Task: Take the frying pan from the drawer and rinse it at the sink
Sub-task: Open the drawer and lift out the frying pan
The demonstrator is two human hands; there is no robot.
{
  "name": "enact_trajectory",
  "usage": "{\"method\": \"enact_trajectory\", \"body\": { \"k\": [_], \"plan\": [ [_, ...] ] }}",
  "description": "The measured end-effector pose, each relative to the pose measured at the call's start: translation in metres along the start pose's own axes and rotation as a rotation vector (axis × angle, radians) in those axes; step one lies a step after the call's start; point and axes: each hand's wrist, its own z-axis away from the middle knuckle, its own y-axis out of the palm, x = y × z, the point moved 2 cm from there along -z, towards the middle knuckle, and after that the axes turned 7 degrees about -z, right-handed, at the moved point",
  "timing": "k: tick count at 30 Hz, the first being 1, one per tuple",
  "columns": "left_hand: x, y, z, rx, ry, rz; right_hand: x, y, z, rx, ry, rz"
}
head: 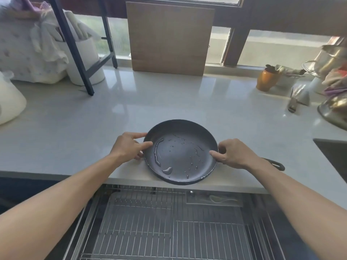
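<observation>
A dark round frying pan (181, 152) lies flat on the grey countertop (93, 128) near its front edge, with water drops and small puddles inside. Its short black handle (276, 164) points right, partly hidden by my right forearm. My left hand (128, 146) grips the pan's left rim, thumb over the edge. On the opposite rim, my right hand (231, 153) holds on the same way. Below the counter the drawer (169, 222) stands pulled out, showing a wire rack. A corner of the sink (332, 152) shows at the right edge.
A wooden cutting board (170, 38) leans against the window behind the pan. An orange jar (266, 79), metal bowls (332, 109) and cloths crowd the right back. A black rack leg (75, 49), white containers (84, 59) and a white jug (9, 102) stand left.
</observation>
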Motion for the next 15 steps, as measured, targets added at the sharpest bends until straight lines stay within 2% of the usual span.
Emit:
{"method": "enact_trajectory", "body": {
  "k": [5,9,15],
  "plan": [
    [-0.016,-0.016,0.028,-0.098,0.102,-0.29,0.018,-0.015,0.028,-0.084,0.039,0.004],
    [-0.027,-0.034,0.067,-0.04,0.238,-0.465,0.03,-0.035,0.069,-0.089,-0.017,0.031],
    [-0.046,-0.068,0.151,-0.029,0.224,-0.526,0.043,-0.067,0.137,-0.085,-0.013,0.016]
  ]
}}
